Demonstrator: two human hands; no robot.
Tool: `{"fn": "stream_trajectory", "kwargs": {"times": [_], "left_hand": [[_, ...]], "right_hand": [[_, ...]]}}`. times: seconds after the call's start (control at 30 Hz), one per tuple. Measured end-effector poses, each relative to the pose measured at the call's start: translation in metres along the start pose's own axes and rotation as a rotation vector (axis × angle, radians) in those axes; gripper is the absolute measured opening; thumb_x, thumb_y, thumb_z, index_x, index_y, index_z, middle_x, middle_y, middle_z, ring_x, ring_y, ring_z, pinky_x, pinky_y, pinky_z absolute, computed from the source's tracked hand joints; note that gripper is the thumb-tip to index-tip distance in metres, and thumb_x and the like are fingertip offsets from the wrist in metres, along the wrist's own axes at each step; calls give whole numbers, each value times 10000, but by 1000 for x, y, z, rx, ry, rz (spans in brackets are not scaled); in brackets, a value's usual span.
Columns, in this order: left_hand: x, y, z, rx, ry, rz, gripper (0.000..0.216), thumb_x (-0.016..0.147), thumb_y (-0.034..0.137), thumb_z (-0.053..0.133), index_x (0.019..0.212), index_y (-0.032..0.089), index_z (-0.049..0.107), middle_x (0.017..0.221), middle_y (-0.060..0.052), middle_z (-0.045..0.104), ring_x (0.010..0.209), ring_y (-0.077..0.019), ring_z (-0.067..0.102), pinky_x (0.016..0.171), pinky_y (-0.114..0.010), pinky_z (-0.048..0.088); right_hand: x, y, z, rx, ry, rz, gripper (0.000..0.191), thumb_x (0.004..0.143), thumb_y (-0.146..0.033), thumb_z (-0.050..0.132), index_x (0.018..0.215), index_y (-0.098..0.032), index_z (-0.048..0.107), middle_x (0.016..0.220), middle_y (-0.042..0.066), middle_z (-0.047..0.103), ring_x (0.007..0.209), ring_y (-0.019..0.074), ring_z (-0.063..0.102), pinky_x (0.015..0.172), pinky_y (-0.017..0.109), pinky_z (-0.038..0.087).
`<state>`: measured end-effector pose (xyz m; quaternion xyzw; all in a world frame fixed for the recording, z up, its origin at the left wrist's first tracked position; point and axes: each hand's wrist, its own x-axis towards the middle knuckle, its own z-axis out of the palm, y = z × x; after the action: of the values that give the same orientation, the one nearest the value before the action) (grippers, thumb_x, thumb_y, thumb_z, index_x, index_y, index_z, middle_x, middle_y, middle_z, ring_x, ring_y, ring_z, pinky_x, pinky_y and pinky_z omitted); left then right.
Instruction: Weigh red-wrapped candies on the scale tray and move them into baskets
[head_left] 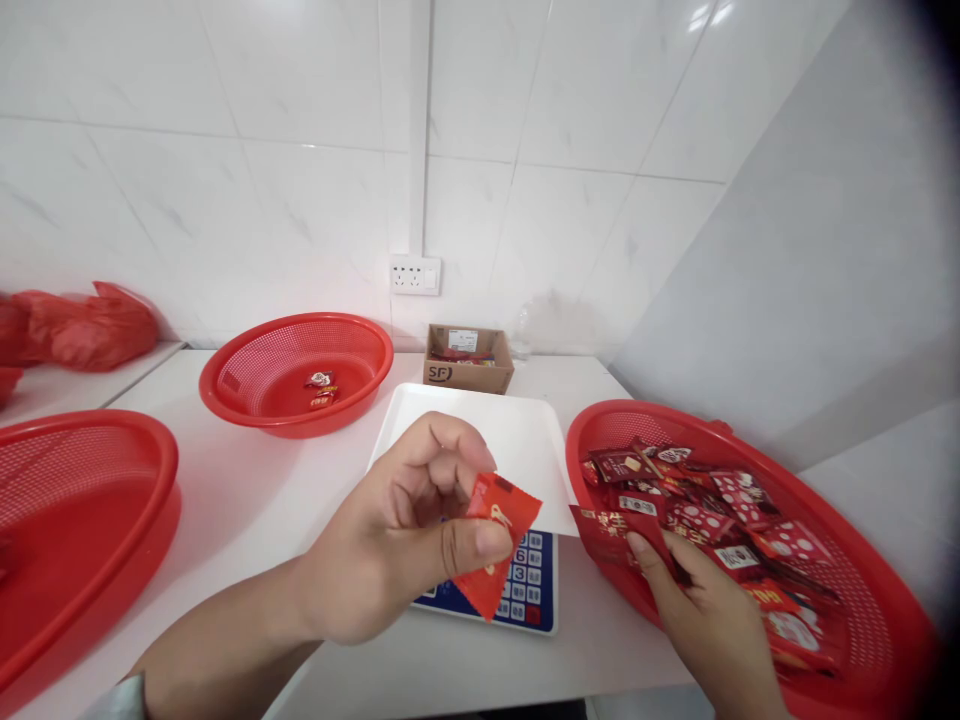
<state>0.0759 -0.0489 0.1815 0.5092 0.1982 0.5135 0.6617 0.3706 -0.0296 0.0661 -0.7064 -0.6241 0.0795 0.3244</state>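
Between the thumb and curled fingers of my left hand [397,540] is a small red candy packet [491,575] with gold lettering, held up over the weighing scale [534,585]. My right hand [701,600] pinches a dark red snack packet [600,535] with pale lettering at the near left rim of the right-hand basket [892,590]. Many wrapped snacks [739,500], some red with white dots, lie in that basket. The scale's white tray [450,405] is partly hidden behind my left hand, as is part of its blue keypad.
Another red basket [296,335] at the back left holds a few wrapped pieces. A further red basket [142,440] stands at the near left. Behind the scale is a cardboard box [469,378] with packets inside. Red plastic bags [97,325] lie far left by the tiled wall.
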Motion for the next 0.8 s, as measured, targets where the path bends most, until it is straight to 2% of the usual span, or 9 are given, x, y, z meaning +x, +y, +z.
{"fn": "stream_trajectory", "kwargs": {"times": [0.13,0.3,0.37,0.47,0.53,0.6,0.7,0.8], "left_hand": [[2,-4,-6,-195,-41,-28,93,844,176,672,900,213,608,735,26,630,605,-47,553,563,-130,443],[0,-11,-13,-466,-59,-160,137,840,142,661,958,206,629,816,-22,684,626,-73,614,574,-157,488],[-2,-14,-13,-552,-58,-205,156,827,141,671,965,198,629,788,-23,675,605,-79,612,558,-164,485],[-3,-18,-13,-639,-40,-264,167,818,136,673,969,187,623,747,-17,651,568,-70,578,528,-159,457],[-4,-20,-13,-664,-37,-289,178,808,146,687,968,184,618,721,-10,630,548,-65,547,507,-155,429],[-5,-21,-12,-664,-31,-301,179,805,186,701,961,186,613,680,4,599,519,-59,504,485,-152,398],[-7,-21,-10,-638,0,-326,182,800,238,712,938,192,602,620,26,539,477,-55,433,458,-151,358],[-9,-20,-9,-622,30,-353,191,790,253,717,920,198,588,580,45,485,447,-52,368,439,-148,323]], "right_hand": [[-3,-3,1,94,29,41,387,762,-557,555,840,-220,729,837,63,758,811,292,700,716,354,564],[-14,-11,0,349,306,268,372,765,-491,627,949,-178,708,930,105,742,938,330,666,865,427,524],[-16,-18,1,572,328,247,316,785,-453,645,961,-194,685,927,108,726,934,321,661,886,469,514],[-14,-37,0,1019,200,72,144,842,-380,629,920,-264,664,903,59,688,878,255,667,827,470,551],[-11,-55,-2,1213,73,-58,48,832,-310,666,878,-300,675,882,15,646,831,192,656,785,412,577],[-9,-74,-5,1351,-80,-166,57,803,-266,706,838,-310,694,816,-12,593,739,135,625,719,337,592],[-9,-102,-7,1477,-373,-209,50,825,-246,682,804,-288,699,748,-14,544,651,109,585,582,248,563],[-10,-123,-2,1499,-561,-145,72,874,-283,622,854,-281,691,687,-14,520,537,95,515,418,173,448]]}}
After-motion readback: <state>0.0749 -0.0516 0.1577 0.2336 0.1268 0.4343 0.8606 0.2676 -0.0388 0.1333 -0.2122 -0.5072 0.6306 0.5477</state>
